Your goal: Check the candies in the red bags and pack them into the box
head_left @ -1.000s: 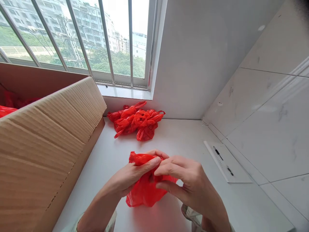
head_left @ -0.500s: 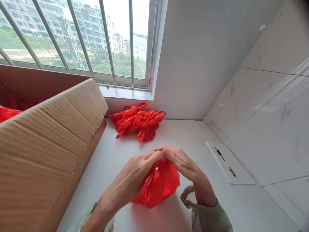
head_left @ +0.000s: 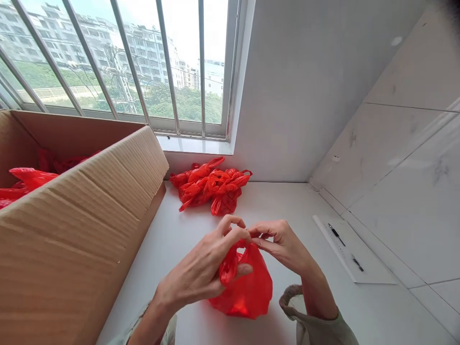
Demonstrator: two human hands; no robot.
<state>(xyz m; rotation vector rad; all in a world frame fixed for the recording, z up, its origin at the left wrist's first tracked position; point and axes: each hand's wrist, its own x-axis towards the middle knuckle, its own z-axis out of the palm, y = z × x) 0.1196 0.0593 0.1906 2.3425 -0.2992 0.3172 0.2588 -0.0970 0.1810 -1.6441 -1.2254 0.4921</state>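
Observation:
A thin red plastic bag (head_left: pixel 247 292) rests on the white tabletop, its upper part gathered between my hands. From the left, my left hand (head_left: pixel 206 258) grips a bunched portion of the bag, with the thumb showing in front of the red plastic. My right hand (head_left: pixel 282 242) pinches the bag's top at its fingertips, close to the left fingers. A small gap shows in the plastic just below the fingertips. What the bag contains, if anything, cannot be made out.
Several knotted red plastic bags (head_left: pixel 212 184) lie piled against the wall. An open cardboard box (head_left: pixel 108 187) with red bags inside stands at left, below a barred window (head_left: pixel 187 72). On the right, a black pen (head_left: pixel 337 235) and a shorter black piece (head_left: pixel 357 263) lie on white paper (head_left: pixel 373 268).
My hands have moved from pressed close together to slightly apart at the bag's top. My left thumb now shows in front of the plastic. The whole view has shifted a little.

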